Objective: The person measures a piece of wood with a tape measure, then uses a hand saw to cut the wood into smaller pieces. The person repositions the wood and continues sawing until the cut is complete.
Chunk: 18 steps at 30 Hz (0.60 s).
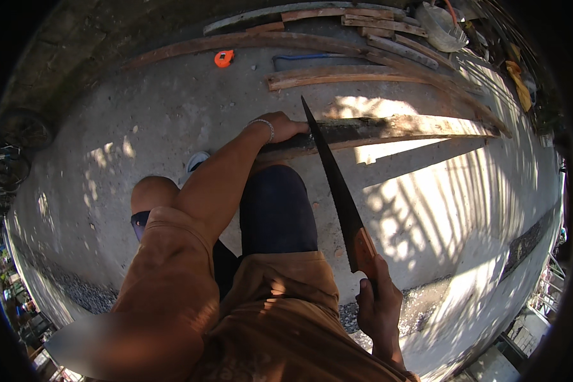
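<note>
Right hand (379, 296): fingers closed round the wooden handle of the handsaw (333, 181), blade pointing far and slightly left, toothed edge facing left. Left hand (281, 125): laid over the left part of a weathered wooden beam (375, 132), thumb stretched rightward; cannot tell how far its other fingers curl round the wood.

Handling, as judged: a steady cut would need the beam pinned firmly by the left hand, the blade set square across the wood, and light first strokes to start a groove before longer ones. The left thumb looks too near the blade; drawing it leftward would be safer. The shadow under the beam's right part suggests a raised span, so wobble or pinching of the blade is a risk.

Position: the beam lies directly at the left fingers, just beyond the near knee, and runs right across the concrete floor (165, 121). It is well apart from the right fingers. The blade crosses the beam in view, right of the left thumb; contact cannot be told.
</note>
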Each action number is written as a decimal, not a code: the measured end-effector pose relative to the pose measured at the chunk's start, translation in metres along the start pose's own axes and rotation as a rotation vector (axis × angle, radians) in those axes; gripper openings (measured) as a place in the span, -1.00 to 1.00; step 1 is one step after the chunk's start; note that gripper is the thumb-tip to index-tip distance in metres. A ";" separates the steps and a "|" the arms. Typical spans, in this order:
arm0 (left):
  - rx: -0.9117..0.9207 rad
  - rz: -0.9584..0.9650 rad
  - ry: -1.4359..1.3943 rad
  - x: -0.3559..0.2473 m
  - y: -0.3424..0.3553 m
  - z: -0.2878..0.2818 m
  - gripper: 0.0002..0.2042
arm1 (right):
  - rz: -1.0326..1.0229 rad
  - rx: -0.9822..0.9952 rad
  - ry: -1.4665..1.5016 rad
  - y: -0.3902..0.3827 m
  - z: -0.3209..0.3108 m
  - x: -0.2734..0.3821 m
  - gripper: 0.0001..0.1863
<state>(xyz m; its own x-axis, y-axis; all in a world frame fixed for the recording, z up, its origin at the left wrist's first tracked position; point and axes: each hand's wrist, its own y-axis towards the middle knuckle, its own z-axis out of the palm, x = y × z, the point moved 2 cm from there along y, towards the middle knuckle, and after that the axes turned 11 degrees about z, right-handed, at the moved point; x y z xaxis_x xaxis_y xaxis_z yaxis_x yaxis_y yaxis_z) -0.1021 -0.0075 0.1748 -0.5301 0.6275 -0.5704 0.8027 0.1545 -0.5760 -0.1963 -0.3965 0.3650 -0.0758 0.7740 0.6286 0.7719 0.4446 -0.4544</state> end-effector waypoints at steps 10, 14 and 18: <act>0.011 0.007 0.028 -0.005 -0.005 -0.001 -0.26 | -0.070 -0.057 0.011 0.031 0.016 0.001 -0.40; 0.081 -0.021 0.014 -0.004 -0.003 -0.004 -0.17 | 0.013 -0.026 -0.011 0.006 0.011 0.001 -0.40; 0.146 -0.026 0.030 -0.001 0.003 -0.001 -0.12 | -0.129 -0.061 0.030 0.001 0.008 0.011 -0.39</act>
<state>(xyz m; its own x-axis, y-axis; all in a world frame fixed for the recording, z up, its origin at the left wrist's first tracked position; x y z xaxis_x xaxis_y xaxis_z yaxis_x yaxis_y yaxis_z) -0.0986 -0.0065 0.1741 -0.5404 0.6472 -0.5377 0.7394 0.0602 -0.6706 -0.2013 -0.3840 0.3659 -0.1587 0.6979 0.6984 0.7942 0.5104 -0.3296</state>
